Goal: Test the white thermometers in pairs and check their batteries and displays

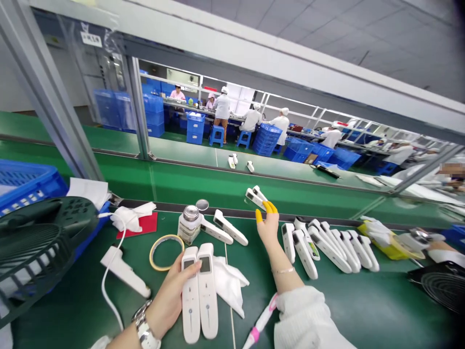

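My left hand, with a wristwatch, is closed around two white handheld thermometers side by side, their small grey screens facing up. My right hand reaches forward over the edge of the green belt, yellow finger cots on its thumb and fingers, which are spread apart. Just beyond its fingertips lie two more white thermometers on the belt; whether the fingers touch them I cannot tell. A crumpled white cloth lies beside the held pair. Behind it are two other thermometers next to a metal-topped bottle.
Several thermometers lie in a row at right, near a yellow bag. A tape roll, a corded white device and a dark green fan are at left. A pink-and-white pen-like tool lies in front. Co-workers sit beyond.
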`<action>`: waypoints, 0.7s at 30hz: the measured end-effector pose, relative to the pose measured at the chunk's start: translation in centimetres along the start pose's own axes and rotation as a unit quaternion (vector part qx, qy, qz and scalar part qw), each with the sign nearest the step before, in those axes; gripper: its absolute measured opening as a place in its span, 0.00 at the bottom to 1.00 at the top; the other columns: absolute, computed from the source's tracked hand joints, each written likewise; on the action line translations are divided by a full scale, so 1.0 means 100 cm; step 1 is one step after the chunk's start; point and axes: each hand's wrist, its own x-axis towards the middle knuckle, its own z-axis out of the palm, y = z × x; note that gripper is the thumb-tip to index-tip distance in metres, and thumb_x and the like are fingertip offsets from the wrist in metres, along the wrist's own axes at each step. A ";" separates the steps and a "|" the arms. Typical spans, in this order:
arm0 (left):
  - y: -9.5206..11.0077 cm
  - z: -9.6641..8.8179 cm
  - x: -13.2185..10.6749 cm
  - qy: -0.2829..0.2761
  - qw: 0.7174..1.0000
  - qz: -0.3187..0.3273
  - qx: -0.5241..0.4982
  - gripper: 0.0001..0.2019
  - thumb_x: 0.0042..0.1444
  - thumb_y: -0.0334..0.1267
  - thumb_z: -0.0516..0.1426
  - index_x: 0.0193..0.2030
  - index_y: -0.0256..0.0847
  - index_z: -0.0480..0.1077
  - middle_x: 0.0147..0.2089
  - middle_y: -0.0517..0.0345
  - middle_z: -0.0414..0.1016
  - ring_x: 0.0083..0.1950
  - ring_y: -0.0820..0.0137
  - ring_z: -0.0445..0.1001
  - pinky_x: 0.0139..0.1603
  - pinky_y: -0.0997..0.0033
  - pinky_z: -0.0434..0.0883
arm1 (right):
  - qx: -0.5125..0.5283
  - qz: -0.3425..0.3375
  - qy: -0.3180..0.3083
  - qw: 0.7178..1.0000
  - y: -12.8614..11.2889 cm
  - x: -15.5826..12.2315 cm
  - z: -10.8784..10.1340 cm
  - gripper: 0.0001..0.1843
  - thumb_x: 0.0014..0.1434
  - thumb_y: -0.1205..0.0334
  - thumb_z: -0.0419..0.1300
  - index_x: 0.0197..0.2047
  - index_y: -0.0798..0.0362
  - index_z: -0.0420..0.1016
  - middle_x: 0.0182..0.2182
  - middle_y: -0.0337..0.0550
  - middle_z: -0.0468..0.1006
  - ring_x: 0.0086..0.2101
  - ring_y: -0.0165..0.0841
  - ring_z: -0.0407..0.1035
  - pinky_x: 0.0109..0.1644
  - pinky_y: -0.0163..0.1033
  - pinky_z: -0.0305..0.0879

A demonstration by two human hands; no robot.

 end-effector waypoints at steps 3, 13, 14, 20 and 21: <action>-0.001 0.000 0.001 0.003 1.000 -0.010 -0.004 0.30 0.44 0.36 0.64 0.55 0.47 0.60 0.43 0.55 0.76 0.37 0.66 0.77 0.37 0.67 0.73 | -0.059 0.072 0.007 0.996 0.031 0.035 0.013 0.27 0.55 0.62 0.51 0.58 0.65 0.62 0.56 0.65 0.58 0.58 0.51 0.49 0.61 0.54 0.47; -0.002 0.005 0.004 0.016 1.000 -0.024 0.001 0.33 0.41 0.35 0.66 0.54 0.45 0.59 0.42 0.53 0.77 0.41 0.60 0.77 0.39 0.66 0.72 | -0.174 0.106 -0.094 0.975 0.058 0.058 0.026 0.22 0.57 0.59 0.50 0.55 0.50 0.67 0.44 0.53 0.72 0.44 0.48 0.68 0.46 0.52 0.61; -0.002 0.005 0.004 0.013 1.000 -0.020 0.001 0.32 0.41 0.35 0.66 0.54 0.44 0.60 0.42 0.53 0.77 0.42 0.59 0.77 0.39 0.66 0.72 | -0.176 0.100 -0.098 0.974 0.057 0.057 0.025 0.21 0.58 0.59 0.50 0.54 0.50 0.67 0.43 0.52 0.72 0.42 0.46 0.68 0.45 0.50 0.61; -0.002 0.005 0.002 -0.004 1.000 -0.009 -0.010 0.35 0.43 0.36 0.65 0.57 0.43 0.56 0.44 0.50 0.76 0.42 0.58 0.76 0.40 0.63 0.71 | -0.172 0.069 -0.094 0.978 0.035 0.039 0.019 0.19 0.57 0.56 0.52 0.50 0.49 0.70 0.38 0.46 0.71 0.37 0.38 0.69 0.38 0.39 0.60; -0.003 0.005 0.002 -0.008 1.000 -0.006 -0.011 0.35 0.43 0.36 0.64 0.58 0.43 0.54 0.44 0.50 0.76 0.42 0.58 0.76 0.41 0.63 0.71 | -0.172 0.068 -0.089 0.979 0.031 0.033 0.017 0.18 0.56 0.55 0.52 0.49 0.48 0.71 0.37 0.45 0.71 0.35 0.38 0.69 0.36 0.39 0.60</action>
